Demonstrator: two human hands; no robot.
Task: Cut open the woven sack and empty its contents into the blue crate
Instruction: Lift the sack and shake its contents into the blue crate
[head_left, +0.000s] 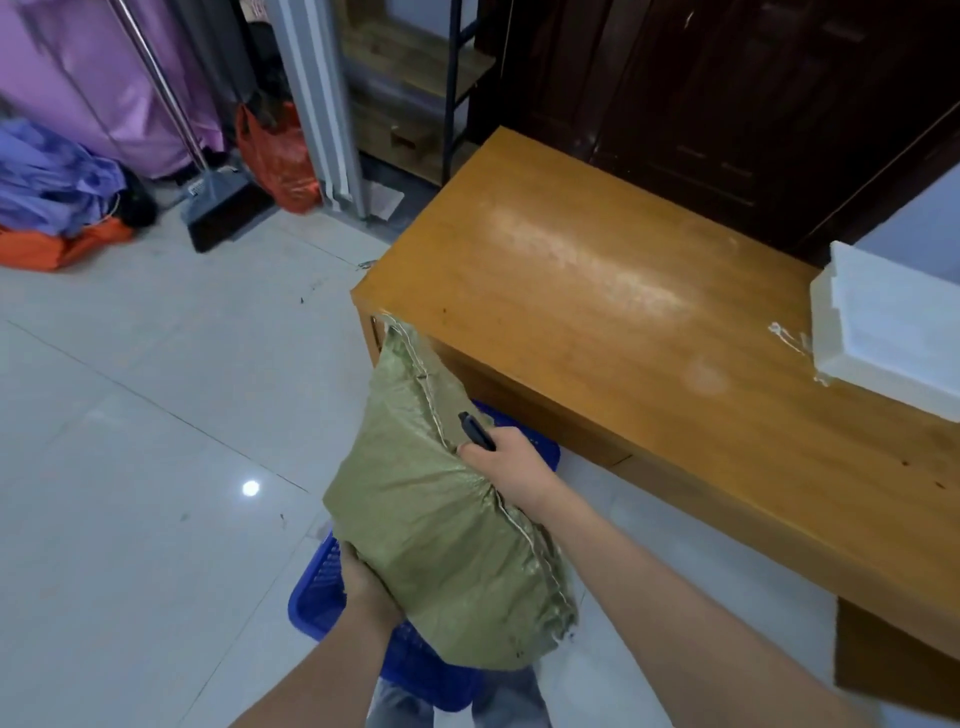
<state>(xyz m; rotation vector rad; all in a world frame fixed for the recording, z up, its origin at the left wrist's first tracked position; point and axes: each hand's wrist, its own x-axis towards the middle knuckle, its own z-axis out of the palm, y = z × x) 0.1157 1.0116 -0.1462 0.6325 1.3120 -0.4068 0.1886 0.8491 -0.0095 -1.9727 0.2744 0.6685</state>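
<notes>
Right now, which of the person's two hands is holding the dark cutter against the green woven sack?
The right hand, on the green woven sack's stitched seam, grips the dark cutter. The left hand holds no tool and only supports the sack from underneath.

Tiled floor (156, 415) under blue crate (317, 597); wooden bench (597, 291) bearing white box (893, 332).

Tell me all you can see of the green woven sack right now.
The olive-green woven plastic sack looks full and bulging, with a white stitched seam along its right edge, apparently still closed. It is held tilted over the blue plastic crate. The left hand supports its lower end; the right hand, holding a black cutter, presses at the seam.
</notes>
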